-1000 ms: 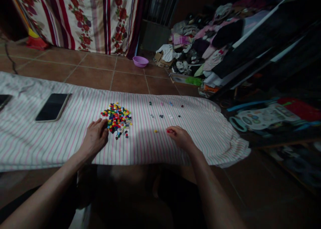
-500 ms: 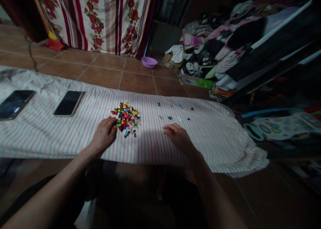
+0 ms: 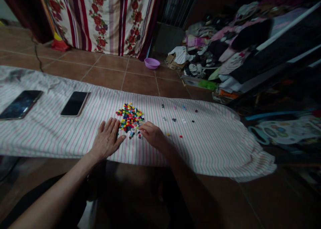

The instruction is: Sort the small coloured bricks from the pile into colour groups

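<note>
A pile of small, brightly coloured pieces (image 3: 130, 117), like tiny plastic bricks, lies on the striped cloth (image 3: 220, 145). Flat at the pile's left edge rests my left hand (image 3: 106, 138), fingers stretched and thumb apart. My right hand (image 3: 154, 135) is at the pile's lower right edge, its fingertips pinched together; whatever is between them is too small to make out. To the right, little groups sorted by colour sit apart: green (image 3: 163, 106), pink (image 3: 175, 107), blue (image 3: 184, 107), dark grey (image 3: 174, 120) and white (image 3: 184, 121) among them. Nearer me are yellow pieces (image 3: 168, 134) and a red piece (image 3: 181, 136).
Two phone-like devices, a larger one (image 3: 21, 105) and a smaller phone (image 3: 75, 103), lie on the cloth at the left. Beyond, a purple basin (image 3: 151, 64) stands on the tiled floor near a floral curtain (image 3: 107, 21). Heaped clothes (image 3: 213, 51) fill the back right.
My right hand has moved left from the yellow pieces to the pile's edge. The yellow and red pieces at the right are now uncovered. My left hand has spread flatter.
</note>
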Tool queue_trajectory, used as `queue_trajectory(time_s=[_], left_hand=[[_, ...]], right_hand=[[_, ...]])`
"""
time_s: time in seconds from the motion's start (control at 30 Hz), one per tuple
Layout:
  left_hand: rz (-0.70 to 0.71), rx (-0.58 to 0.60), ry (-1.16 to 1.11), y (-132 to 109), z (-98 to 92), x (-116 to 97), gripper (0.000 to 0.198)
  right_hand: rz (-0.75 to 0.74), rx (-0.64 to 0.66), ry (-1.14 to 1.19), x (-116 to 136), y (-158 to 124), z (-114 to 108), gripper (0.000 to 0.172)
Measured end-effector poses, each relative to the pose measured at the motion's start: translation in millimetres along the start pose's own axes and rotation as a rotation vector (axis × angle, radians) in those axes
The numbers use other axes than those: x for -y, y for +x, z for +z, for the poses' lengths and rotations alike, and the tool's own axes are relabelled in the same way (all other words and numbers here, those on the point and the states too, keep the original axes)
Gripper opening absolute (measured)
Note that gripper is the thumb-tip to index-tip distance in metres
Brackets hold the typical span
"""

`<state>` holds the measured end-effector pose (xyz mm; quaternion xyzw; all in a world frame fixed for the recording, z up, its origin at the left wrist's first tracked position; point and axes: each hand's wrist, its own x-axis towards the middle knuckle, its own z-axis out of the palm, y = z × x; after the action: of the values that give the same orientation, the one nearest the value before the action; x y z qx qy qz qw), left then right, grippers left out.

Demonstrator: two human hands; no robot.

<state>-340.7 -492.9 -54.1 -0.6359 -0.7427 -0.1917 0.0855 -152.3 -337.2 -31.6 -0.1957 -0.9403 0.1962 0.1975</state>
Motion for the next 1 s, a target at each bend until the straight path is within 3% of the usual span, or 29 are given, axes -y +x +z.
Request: queue_trajectory(time_s=[0.37,1.0], left_hand=[[0.038,-0.022,0.092,6,3.3,-2,0.052],[0.004,-0.003,0.054,9,5.0,-4,0.051]], right_hand=[[-0.037,0.056,-0.094,21,30,24,0.016],[-0.076,0.068,-0.086,22,33,33,0.013]])
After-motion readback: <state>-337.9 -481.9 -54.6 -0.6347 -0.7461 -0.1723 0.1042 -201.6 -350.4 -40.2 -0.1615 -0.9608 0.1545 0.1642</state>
